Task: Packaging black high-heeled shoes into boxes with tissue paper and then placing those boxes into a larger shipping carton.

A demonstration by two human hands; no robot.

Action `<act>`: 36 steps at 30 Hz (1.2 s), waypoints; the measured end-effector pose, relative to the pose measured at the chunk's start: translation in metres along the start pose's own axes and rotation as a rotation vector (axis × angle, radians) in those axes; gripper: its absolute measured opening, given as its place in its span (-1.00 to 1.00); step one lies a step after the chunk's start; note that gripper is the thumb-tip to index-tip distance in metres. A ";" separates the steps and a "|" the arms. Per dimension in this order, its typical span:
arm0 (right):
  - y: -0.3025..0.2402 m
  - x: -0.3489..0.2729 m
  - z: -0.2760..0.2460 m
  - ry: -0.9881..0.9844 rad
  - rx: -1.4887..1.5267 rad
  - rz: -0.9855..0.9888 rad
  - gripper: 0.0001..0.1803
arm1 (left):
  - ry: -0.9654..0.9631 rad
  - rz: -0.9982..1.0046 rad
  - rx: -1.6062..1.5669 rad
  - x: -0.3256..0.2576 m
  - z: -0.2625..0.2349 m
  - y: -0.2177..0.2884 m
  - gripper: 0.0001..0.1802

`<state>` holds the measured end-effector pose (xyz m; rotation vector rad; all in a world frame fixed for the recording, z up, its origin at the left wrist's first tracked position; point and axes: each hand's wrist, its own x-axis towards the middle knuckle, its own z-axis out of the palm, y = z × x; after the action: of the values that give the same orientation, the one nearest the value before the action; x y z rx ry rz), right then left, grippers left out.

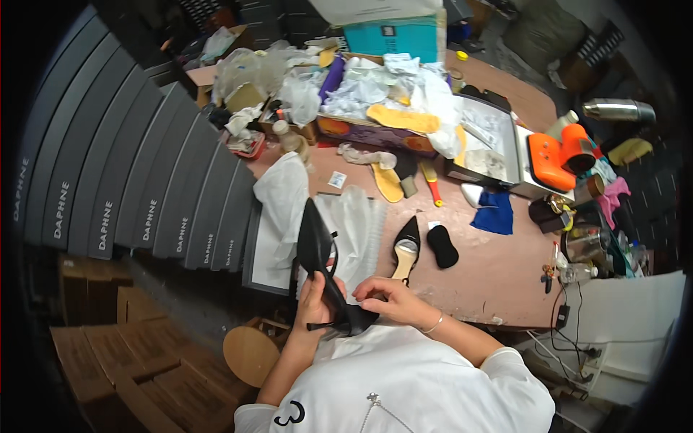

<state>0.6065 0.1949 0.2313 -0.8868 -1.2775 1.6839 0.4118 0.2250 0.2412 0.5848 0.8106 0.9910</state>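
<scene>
- An open cardboard box (pixel 375 133) at the table's far side holds crumpled white paper and a yellow insole (pixel 403 119).
- The black high-heeled shoe (pixel 325 270) is held above the near table edge, long axis near upright, toe pointing up and away, heel toward the person.
- The left hand (pixel 312 307) grips its heel end, fingers curled closed.
- The right hand (pixel 393 297) pinches the shoe's back, fingers bent.

I see bare table (pixel 498 267) along the near edge on the right, open for a hand. A second shoe (pixel 406 247) and black pad (pixel 442 246) sit mid-table. Boxes (pixel 404 115) crowd the far edge; stacked lids (pixel 144 180) wall the left edge.
</scene>
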 end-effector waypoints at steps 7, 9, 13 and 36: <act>0.037 -0.006 -0.038 0.219 -0.145 0.062 -0.79 | -0.125 -0.119 -0.140 -0.017 -0.006 -0.006 -0.45; 0.041 -0.003 -0.063 0.356 -0.066 0.153 -0.81 | -0.131 -0.116 -0.143 -0.019 -0.008 -0.001 -0.41; 0.036 0.032 -0.114 0.493 -0.196 0.198 -0.82 | -0.101 -0.079 -0.115 -0.018 -0.022 0.005 -0.41; 0.127 0.345 -0.188 0.537 -0.619 -0.118 -0.79 | 0.178 -0.098 -0.264 0.049 -0.052 0.001 -0.49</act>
<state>0.6071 0.5636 0.0453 -1.4701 -1.4364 0.8548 0.3841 0.2724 0.1958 0.2298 0.8401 1.0496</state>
